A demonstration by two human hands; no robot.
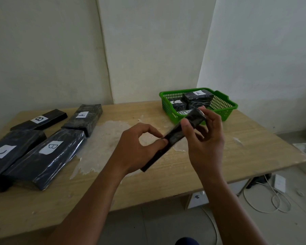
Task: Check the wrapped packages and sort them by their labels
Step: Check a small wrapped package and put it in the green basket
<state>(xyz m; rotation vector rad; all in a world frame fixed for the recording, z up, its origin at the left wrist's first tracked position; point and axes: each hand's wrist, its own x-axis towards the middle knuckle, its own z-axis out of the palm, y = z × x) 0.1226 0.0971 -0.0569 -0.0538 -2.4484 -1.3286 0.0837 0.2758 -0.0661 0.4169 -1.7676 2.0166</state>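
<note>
Head view: the held black wrapped package [173, 137] shows no label from this side; its lower end sits behind the left hand [140, 147], which pinches it, while the right hand [204, 138] grips its upper end, just in front of the green basket [224, 106]. Left of the basket, four labelled packages lie on the worn wooden table [237, 147]; the nearest reads B [42, 156]. White walls stand behind

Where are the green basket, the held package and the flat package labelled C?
green basket [224, 110]: head view, right side wall.
held package [175, 137]: head view, dark wrap between both hands.
package labelled C [23, 138]: head view, bare black top.
</note>
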